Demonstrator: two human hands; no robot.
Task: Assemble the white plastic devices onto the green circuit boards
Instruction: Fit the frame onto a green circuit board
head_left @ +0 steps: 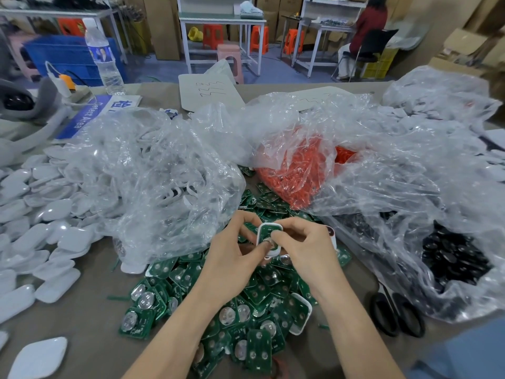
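Note:
Both of my hands hold one white plastic shell (269, 229) with a green circuit board seated inside it, above a pile of loose green boards (246, 310). My left hand (235, 255) grips the shell's left side, its thumb pressing on the board. My right hand (306, 247) pinches the shell from the right, fingertips on the board. Another white shell with a board in it (300, 310) lies on the pile near my right forearm. White covers (41, 228) lie spread at the left.
Crinkled clear bags surround the pile: one with white shells (153, 173), one with orange parts (297, 170), one with black parts (453, 255). Black scissors (396, 315) lie at the right. A water bottle (102, 56) and a blue sign (87, 116) stand at the back left.

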